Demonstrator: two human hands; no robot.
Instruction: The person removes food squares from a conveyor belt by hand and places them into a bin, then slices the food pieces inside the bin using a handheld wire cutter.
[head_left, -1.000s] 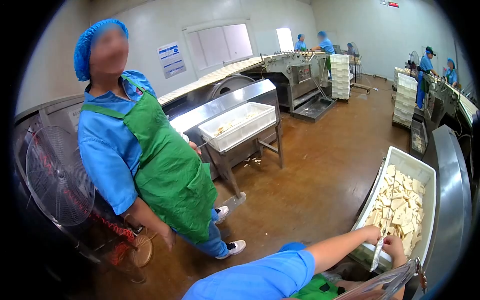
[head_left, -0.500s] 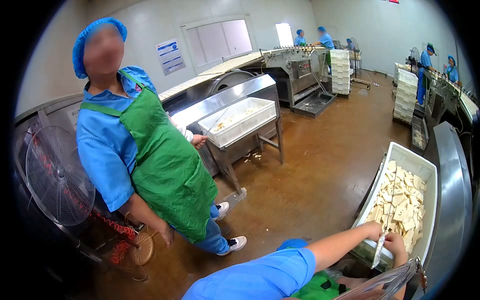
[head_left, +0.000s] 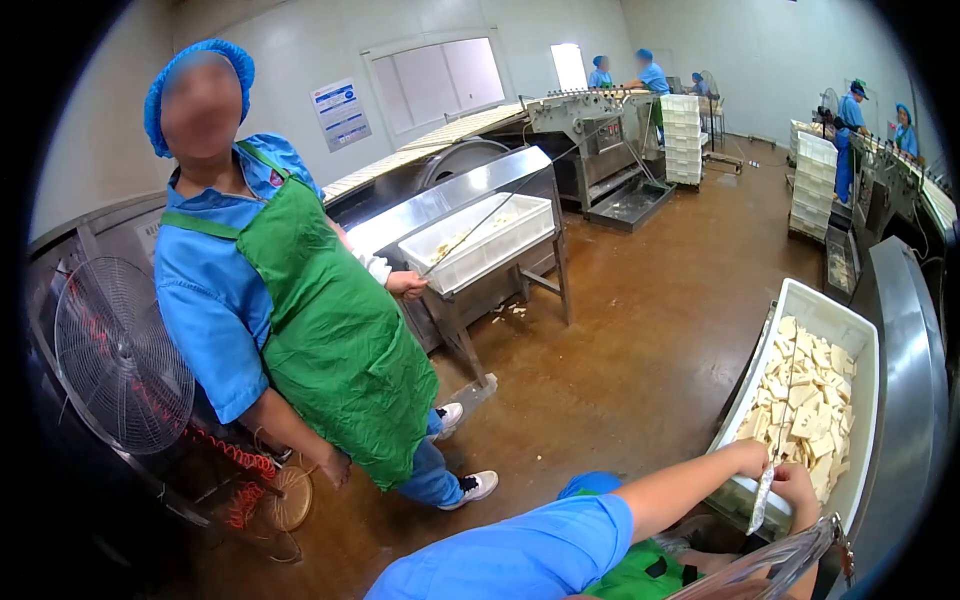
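At the lower right, my left hand (head_left: 748, 458) is closed at the upper end of a whitish wrapped handle (head_left: 761, 497). A thin dark rod (head_left: 790, 375) runs from this handle up across a white crate (head_left: 728, 425). My right hand (head_left: 795, 486) is on the other side of the handle, its fingers curled against the rod; their tips are partly hidden. Pale, flat, broken pieces (head_left: 806, 420), perhaps wafer or biscuit, lie heaped in the crate, beyond both hands.
A co-worker in a green apron (head_left: 330, 330) stands at left, one hand (head_left: 407, 285) holding a thin rod over another white crate (head_left: 480, 262). A fan (head_left: 123, 355) is behind them. Stacked crates (head_left: 682, 140) and conveyor machines (head_left: 590, 135) stand farther back. A metal panel (head_left: 905, 350) borders my crate.
My hands and the handle stay almost in place. The co-worker's hand has shifted slightly right, and their rod shows more clearly across the far crate. The view has moved very slightly.
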